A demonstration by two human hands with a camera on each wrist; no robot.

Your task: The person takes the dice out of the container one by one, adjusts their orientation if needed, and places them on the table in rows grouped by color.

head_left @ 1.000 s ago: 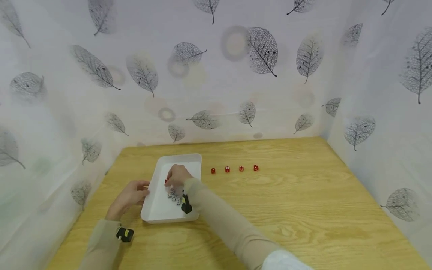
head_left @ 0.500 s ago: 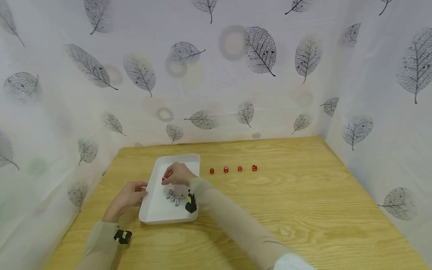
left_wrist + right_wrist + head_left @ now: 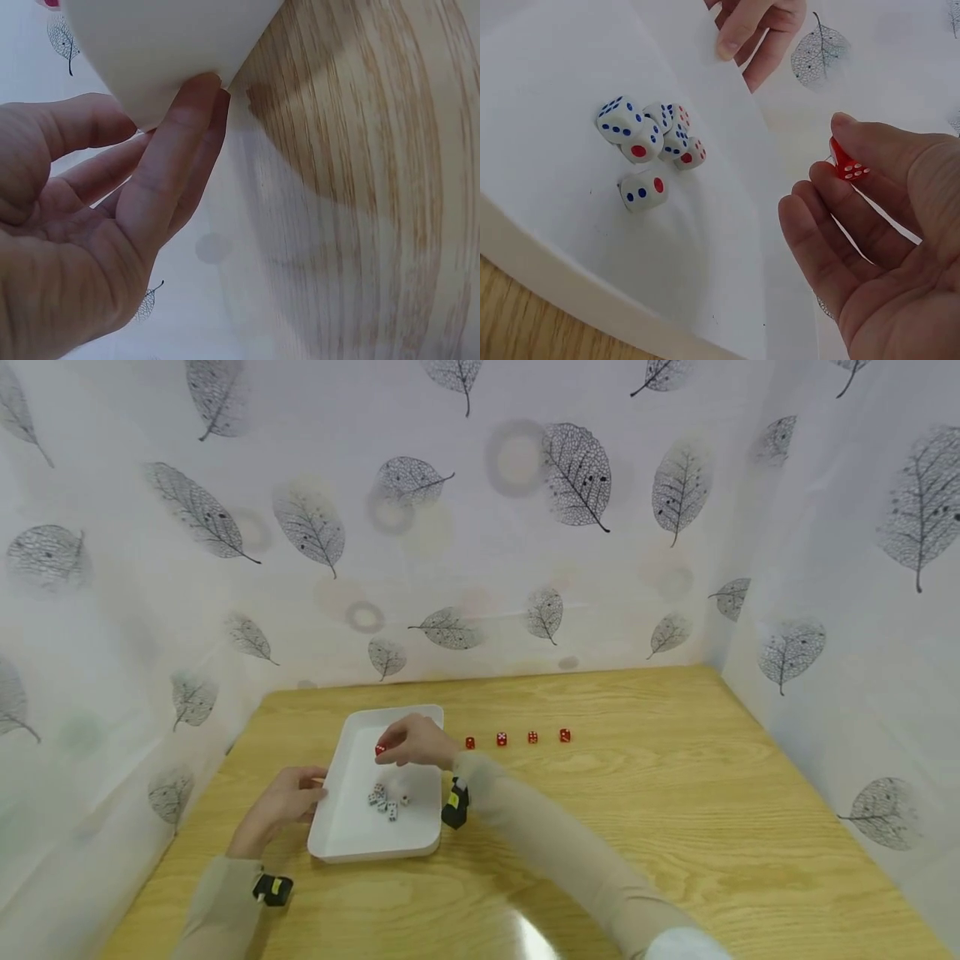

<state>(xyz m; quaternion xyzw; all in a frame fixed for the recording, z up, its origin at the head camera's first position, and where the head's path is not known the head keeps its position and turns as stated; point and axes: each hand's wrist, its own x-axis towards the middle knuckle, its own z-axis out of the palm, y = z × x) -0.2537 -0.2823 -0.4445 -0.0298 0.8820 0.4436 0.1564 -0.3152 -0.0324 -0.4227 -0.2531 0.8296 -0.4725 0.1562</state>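
Observation:
My right hand (image 3: 420, 742) pinches a red die (image 3: 847, 163) between thumb and fingertips, raised over the white tray (image 3: 337, 835). Below it in the tray lies a loose cluster of several white dice (image 3: 381, 797), their blue and red pips plain in the right wrist view. At the tray's left side my left hand (image 3: 283, 797) grips the wall, thumb at the rim and fingers (image 3: 169, 142) against the outside. To the right of the tray, several red dice (image 3: 502, 739) stand spaced out in a row on the table.
The wooden table (image 3: 637, 827) reaches back to a pale curtain (image 3: 480, 552) printed with grey leaves, which also hangs along both sides. Each wrist wears a small black camera (image 3: 453, 803). The row of red dice lies close behind the right sleeve (image 3: 555, 835).
My right hand has lifted the red die from above the tray's left part and moved it rightward, uncovering the white dice. My left hand stays at the tray's edge.

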